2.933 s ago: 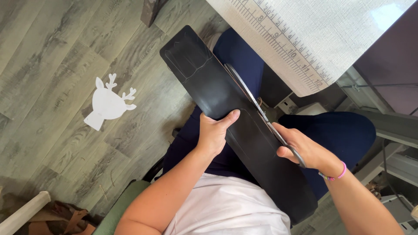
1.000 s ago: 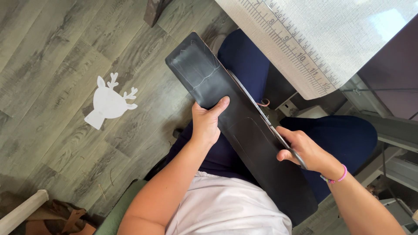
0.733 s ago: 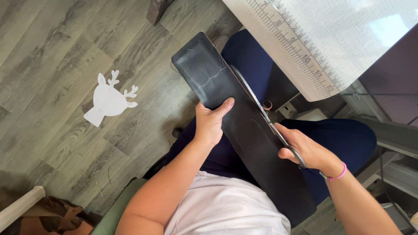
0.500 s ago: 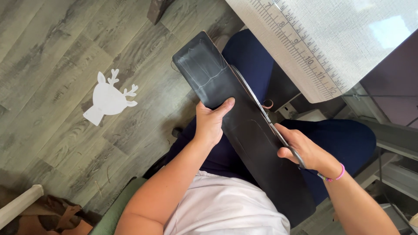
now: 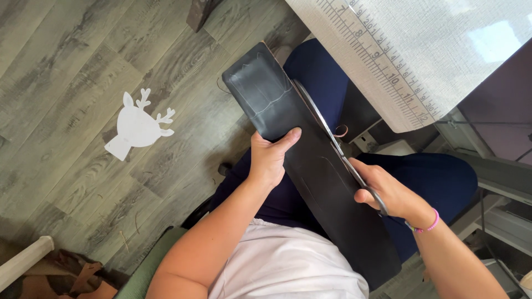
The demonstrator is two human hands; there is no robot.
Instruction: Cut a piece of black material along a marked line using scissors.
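seated person's left hand (image 5: 270, 160) grips a long black sheet (image 5: 316, 166) while the right hand (image 5: 388, 194), beside it, works scissors (image 5: 327, 135) along its marked edge.

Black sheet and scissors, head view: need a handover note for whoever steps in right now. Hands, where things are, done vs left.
Left hand: grips the left edge of the long black sheet, thumb on top, steadying it over the lap.
Right hand: fingers in the scissors, blades running along the sheet's right edge.
Chalk outline drawn on the far end of the sheet; not cut out.
How far the cut along the right edge goes cannot be told.
White reindeer-head cutout lies on the wood floor. Ruled mat overhangs at upper right.
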